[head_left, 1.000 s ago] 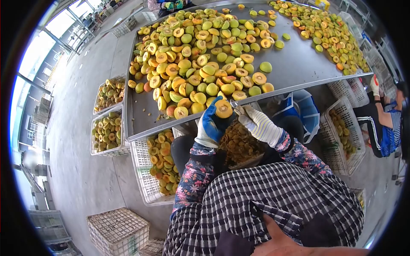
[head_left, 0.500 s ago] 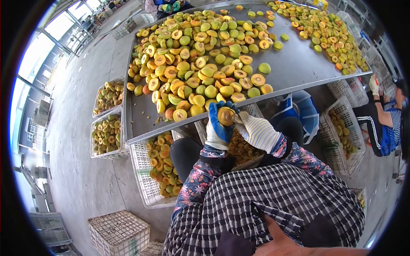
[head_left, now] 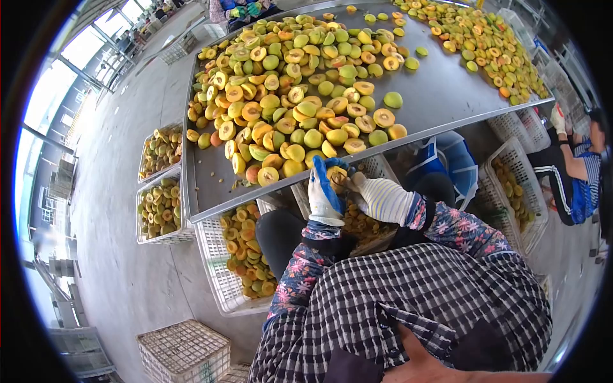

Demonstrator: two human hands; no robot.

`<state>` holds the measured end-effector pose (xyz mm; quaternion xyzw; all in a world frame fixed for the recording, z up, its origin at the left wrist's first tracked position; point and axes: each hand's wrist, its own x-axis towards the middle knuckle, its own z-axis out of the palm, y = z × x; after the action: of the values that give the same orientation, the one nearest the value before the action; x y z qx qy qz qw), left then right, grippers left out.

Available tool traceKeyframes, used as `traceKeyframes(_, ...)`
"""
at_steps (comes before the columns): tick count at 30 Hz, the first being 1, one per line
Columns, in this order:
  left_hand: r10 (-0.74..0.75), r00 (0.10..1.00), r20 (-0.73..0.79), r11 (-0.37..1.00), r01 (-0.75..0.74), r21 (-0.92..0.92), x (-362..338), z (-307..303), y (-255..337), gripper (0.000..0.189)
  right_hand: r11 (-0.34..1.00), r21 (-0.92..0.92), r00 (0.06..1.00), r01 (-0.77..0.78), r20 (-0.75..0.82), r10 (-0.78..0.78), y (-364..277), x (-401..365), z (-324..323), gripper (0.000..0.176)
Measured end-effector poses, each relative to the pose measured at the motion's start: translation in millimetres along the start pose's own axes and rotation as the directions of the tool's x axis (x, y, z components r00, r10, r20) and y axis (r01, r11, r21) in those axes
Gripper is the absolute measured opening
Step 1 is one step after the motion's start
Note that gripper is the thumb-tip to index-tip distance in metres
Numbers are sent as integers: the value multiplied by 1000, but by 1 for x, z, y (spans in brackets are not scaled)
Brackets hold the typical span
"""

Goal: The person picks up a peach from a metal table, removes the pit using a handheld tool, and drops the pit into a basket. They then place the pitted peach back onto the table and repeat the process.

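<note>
My left hand (head_left: 326, 195), in a blue-and-white glove, is closed round a yellow peach half (head_left: 336, 177), its cut side partly in sight. At its right, my right hand (head_left: 382, 196), in a striped white glove, has its fingers pinched together against the fruit. Whatever those fingers grip is hidden. Both hands are just off the near edge of a metal table (head_left: 456, 86), where a big heap of halved peaches (head_left: 281, 96) lies. Below the hands a crate of scraps (head_left: 365, 228) shows between the knees.
A white crate of peach halves (head_left: 220, 268) stands left of my knee, with two more full crates beyond. On the right are a blue bucket (head_left: 456, 163), another crate (head_left: 516, 191) and a seated person (head_left: 575, 172). A bare hand (head_left: 418, 364) shows at the bottom edge.
The view has shifted slightly. The peach half has turned a little in my left hand, and my right hand stays pressed against it.
</note>
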<state>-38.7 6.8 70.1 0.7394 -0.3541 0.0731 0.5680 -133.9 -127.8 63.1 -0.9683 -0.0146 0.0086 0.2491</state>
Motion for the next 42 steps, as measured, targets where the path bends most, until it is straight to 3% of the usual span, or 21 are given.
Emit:
traceKeyframes(1, 41, 999, 32, 998, -43, 44, 1, -4, -1, 39, 991, 132, 1000, -5, 12, 4, 6, 1, 7, 29)
traceKeyframes(3, -172, 975, 139, 953, 201, -226, 7, -9, -8, 39, 920, 392, 1000, -23, 26, 13, 22, 3, 25, 28)
traceKeyframes(5, -504, 727, 466, 390, 673, -628, 15, -8, -18, 43, 807, 589, 999, -44, 40, 26, 26, 1, 34, 27)
traceKeyframes(6, -491, 750, 443, 482, 657, -579, 15, -6, -19, 48, 747, 662, 998, -57, 47, 35, 27, -1, 38, 26)
traceKeyframes(10, -474, 763, 439, 418, 634, -651, 17, -11, -10, 52, 597, 794, 993, -118, 97, 67, -9, -1, 9, 27)
traceKeyframes(12, -521, 729, 444, 301, 644, -703, 16, -11, -7, 54, 709, 692, 991, -134, 106, 83, -27, -3, -4, 23)
traceKeyframes(15, -425, 826, 370, 611, 564, -555, 15, -17, -9, 55, 787, 610, 990, 89, 31, -135, 13, 1, 40, 22)
traceKeyframes(20, -531, 548, 646, 423, 833, -358, 17, -24, -24, 55, 921, 305, 933, 243, 185, -308, 35, -3, 66, 27)
traceKeyframes(22, -591, 414, 692, 348, 905, -245, 27, -38, -14, 55, 869, 281, 902, 407, 23, -431, 38, 1, 96, 26)
traceKeyframes(23, -618, 344, 707, 307, 933, -186, 28, -45, -8, 54, 835, 487, 944, 257, 60, -326, 21, -1, 85, 27)
traceKeyframes(25, -546, 445, 710, 558, 825, -89, 32, -64, 7, 56, 567, 822, 986, -52, 132, -102, -16, -7, 61, 32)
traceKeyframes(27, -495, 445, 746, 655, 756, -17, 38, -81, 10, 56, 452, 846, 931, -282, 356, -84, -52, -5, 1, 36)
traceKeyframes(28, -475, 481, 737, 692, 721, -25, 40, -85, 8, 58, 211, 873, 882, -440, 464, -79, -66, -8, -11, 33)
traceKeyframes(30, -420, 553, 720, 764, 644, -49, 42, -90, 1, 62, 377, 908, 971, -182, 227, -78, -66, -4, 8, 34)
traceKeyframes(33, -484, 552, 679, 527, 803, -278, 34, -79, -6, 58, 687, 726, 998, -29, 56, -17, -56, 2, 20, 35)
traceKeyframes(34, -641, 497, 585, 352, 867, -352, 29, -68, 0, 62, 782, 622, 999, -38, 28, 26, -53, 0, 22, 35)
traceKeyframes(38, -687, 614, 389, 292, 724, -625, 4, -31, -12, 63, 678, 729, 996, -92, 75, 55, -39, -6, 29, 33)
traceKeyframes(39, -685, 618, 385, 284, 714, -640, 1, -26, -14, 62, 22, 938, 934, -346, 342, 102, -30, -7, 32, 31)
traceKeyframes(40, -681, 624, 384, 277, 704, -654, -2, -19, -18, 62, -636, 633, 835, -441, 550, -32, -18, -8, 39, 29)
traceKeyframes(41, -675, 631, 383, 270, 693, -668, -3, -13, -20, 62, -946, -19, 757, -323, 594, -271, -9, -7, 42, 28)
traceKeyframes(42, -693, 600, 400, 267, 729, -630, -2, -9, -22, 63, -961, -151, 743, -230, 611, -274, -4, -10, 45, 27)
